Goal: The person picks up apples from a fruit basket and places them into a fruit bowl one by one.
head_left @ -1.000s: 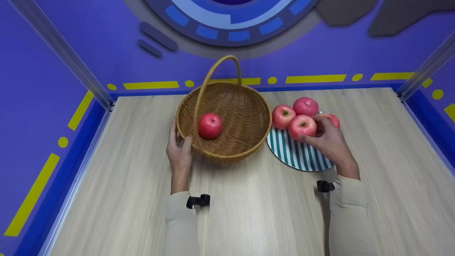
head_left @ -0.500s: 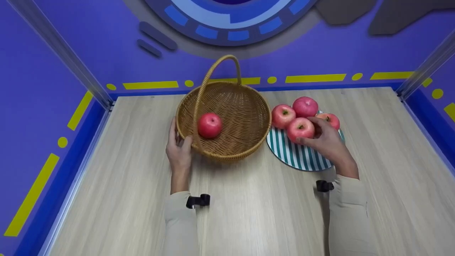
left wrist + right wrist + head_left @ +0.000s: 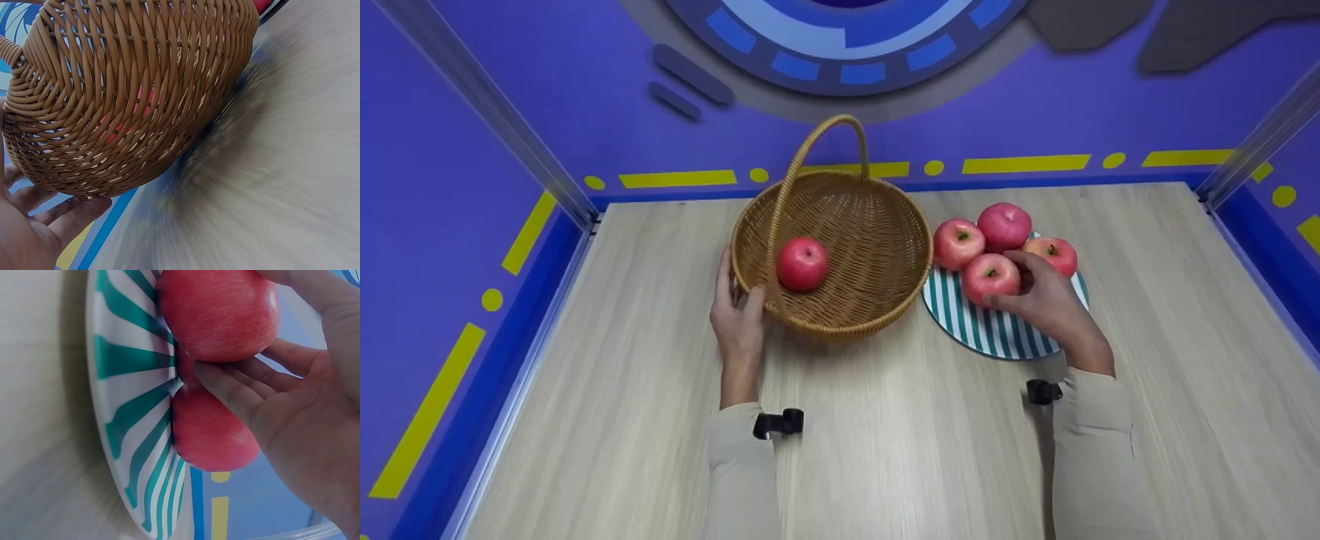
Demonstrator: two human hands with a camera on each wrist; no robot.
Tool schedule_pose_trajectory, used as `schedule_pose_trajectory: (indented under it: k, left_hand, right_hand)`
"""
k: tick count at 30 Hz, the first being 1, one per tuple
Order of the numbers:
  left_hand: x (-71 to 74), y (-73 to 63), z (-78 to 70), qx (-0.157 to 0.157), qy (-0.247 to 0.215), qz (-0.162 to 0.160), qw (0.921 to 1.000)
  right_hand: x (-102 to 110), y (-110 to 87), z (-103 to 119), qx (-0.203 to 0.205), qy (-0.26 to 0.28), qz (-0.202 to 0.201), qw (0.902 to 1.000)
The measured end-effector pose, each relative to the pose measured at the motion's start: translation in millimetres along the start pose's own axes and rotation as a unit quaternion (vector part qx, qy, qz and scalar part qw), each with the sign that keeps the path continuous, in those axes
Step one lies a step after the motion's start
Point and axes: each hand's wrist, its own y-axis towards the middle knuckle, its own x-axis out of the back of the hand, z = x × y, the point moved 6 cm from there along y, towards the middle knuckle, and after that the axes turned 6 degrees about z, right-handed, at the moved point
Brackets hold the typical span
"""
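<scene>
A wicker basket [image 3: 877,262] with a tall handle stands left of centre, one red apple [image 3: 802,264] inside it. My left hand [image 3: 739,322] holds its left side, thumb over the rim and fingers along the outer wall. In the left wrist view, fingertips touch the basket's woven wall [image 3: 129,90]. To the right, my right hand [image 3: 1050,304] grips a pinkish-red apple [image 3: 988,277] between thumb and fingers, over a green-and-white striped plate [image 3: 994,334]. In the right wrist view, that apple [image 3: 219,315] sits close to the plate's surface, a neighbouring apple [image 3: 211,430] beside the fingers.
Other apples crowd the plate: one at the left [image 3: 958,244], one at the back [image 3: 1004,226] and one at the right [image 3: 1054,256]. Blue printed panels [image 3: 997,127] border the wooden tabletop [image 3: 885,450] at the back and sides.
My right hand has shifted slightly left and nearer with the apple it grips, uncovering more of the apple at the right. My left hand and the basket stay put.
</scene>
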Motion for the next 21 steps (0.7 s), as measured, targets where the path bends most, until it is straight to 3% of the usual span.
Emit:
schedule_pose_trajectory:
  k: [12, 21]
  left_hand:
    - [0.8, 1.4, 1.2, 0.001, 0.004, 0.001, 1.0000]
    - [0.7, 1.3, 0.8, -0.006, 0.007, -0.003, 1.0000]
  right_hand:
    - [3, -3.2, 8, -0.027, -0.009, 0.002, 0.9996]
    - [4, -2.8, 17, -0.003, -0.067, -0.017, 0.9976]
